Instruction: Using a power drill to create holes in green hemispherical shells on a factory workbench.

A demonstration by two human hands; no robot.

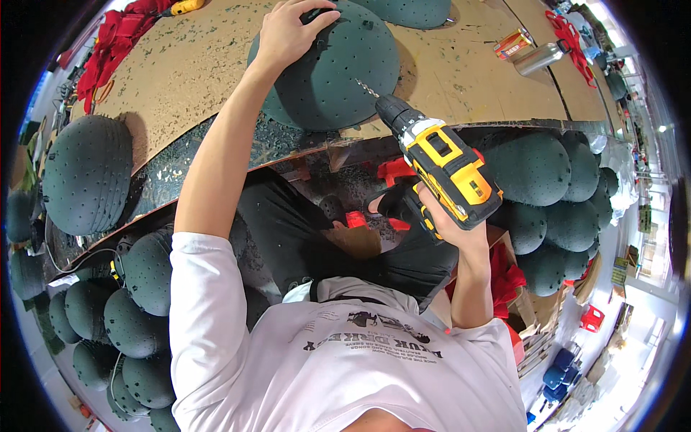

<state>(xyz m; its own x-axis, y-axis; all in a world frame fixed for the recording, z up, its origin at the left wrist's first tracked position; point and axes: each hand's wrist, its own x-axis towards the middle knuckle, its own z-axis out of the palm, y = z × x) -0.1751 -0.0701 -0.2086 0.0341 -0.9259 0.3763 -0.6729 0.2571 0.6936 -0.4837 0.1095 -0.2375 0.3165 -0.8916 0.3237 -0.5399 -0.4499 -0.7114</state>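
Note:
My right hand (450,222) is wrapped round the handle of a yellow and black cordless drill (446,162). The drill's thin twist bit (367,88) points up and left, its tip over the near right part of a dark green dome (345,65). Whether the tip touches the surface, I cannot tell. This dome is dotted with small holes and sits on the cardboard-covered table. My left hand (288,29) grips it at its far upper side, fingers and thumb bent around a dark spot there. Small dark shavings cling to the dome.
A stack of similar domes (88,175) stands on the table's left. More domes are piled below, at left (140,324) and right (529,169). A can (512,45) and a metal bottle (540,59) lie at right. Red straps (119,47) lie far left. Shavings litter the cardboard (194,65).

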